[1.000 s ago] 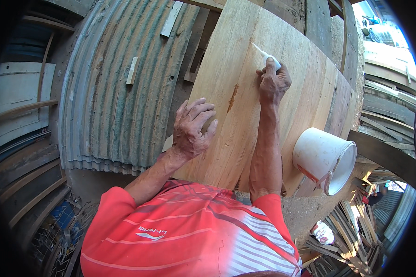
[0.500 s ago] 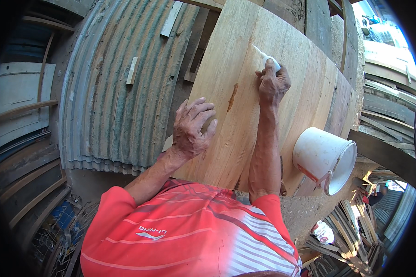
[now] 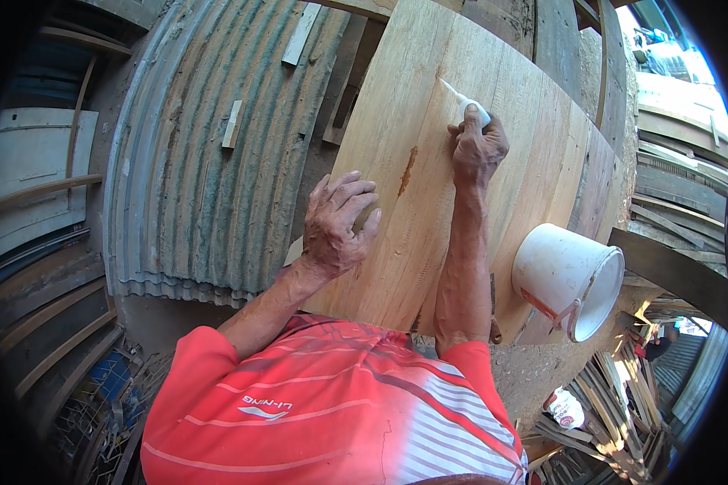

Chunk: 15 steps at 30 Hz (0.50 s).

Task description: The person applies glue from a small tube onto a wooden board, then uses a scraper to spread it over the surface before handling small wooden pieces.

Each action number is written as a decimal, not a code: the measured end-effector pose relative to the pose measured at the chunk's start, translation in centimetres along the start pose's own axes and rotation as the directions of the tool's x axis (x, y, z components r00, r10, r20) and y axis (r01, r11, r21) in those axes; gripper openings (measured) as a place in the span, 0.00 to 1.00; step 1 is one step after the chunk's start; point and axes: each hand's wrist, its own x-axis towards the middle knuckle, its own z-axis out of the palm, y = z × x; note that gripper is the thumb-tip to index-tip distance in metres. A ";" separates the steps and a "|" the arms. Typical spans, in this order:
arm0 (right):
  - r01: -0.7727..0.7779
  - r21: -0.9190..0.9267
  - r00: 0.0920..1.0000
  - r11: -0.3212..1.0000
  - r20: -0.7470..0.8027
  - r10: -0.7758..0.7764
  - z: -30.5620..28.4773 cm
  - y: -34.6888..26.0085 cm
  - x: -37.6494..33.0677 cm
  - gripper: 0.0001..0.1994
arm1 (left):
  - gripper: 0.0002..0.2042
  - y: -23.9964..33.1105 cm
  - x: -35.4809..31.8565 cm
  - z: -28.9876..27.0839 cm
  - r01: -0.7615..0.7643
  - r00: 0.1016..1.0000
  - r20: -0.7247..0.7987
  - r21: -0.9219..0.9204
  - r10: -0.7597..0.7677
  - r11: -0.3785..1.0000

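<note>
My right hand [image 3: 479,149] is closed around a small white squeeze bottle [image 3: 475,113]. Its long thin nozzle points up and left, the tip at or just above a seam between boards; contact cannot be made out. Beneath it lies a wide wooden panel [image 3: 396,242] of boards set side by side. A brown streak [image 3: 408,170] marks its surface below the nozzle. My left hand [image 3: 338,222] hovers near the panel's left edge, fingers loosely bent and the thumb apart. No object shows in it, though the palm is partly hidden.
A white bucket [image 3: 562,279] lies tipped on its side at the panel's right. Corrugated metal sheets [image 3: 210,162] spread out on the left, with two small wood pieces on top. Scrap wood [image 3: 615,404] and a white bag [image 3: 565,408] are piled at lower right; stacked planks [image 3: 679,194] stand beyond.
The nozzle tip has shifted very slightly to the left. Both hands otherwise keep almost the same position.
</note>
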 end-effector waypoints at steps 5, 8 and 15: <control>0.022 0.003 1.000 1.000 0.006 -0.022 -0.2 0.3 -0.5 0.16 | 0.11 -0.2 -0.1 0.2 0.007 1.000 -0.003 -0.005 -0.007 1.000; 0.036 -0.006 0.999 0.999 0.004 -0.036 -0.3 0.3 -0.6 0.16 | 0.12 -0.1 0.1 0.0 -0.007 1.000 -0.010 0.002 0.007 1.000; 0.017 -0.037 1.000 0.999 0.007 -0.017 -0.2 0.0 -0.6 0.16 | 0.12 0.1 0.1 0.0 -0.006 1.000 -0.004 0.011 0.006 1.000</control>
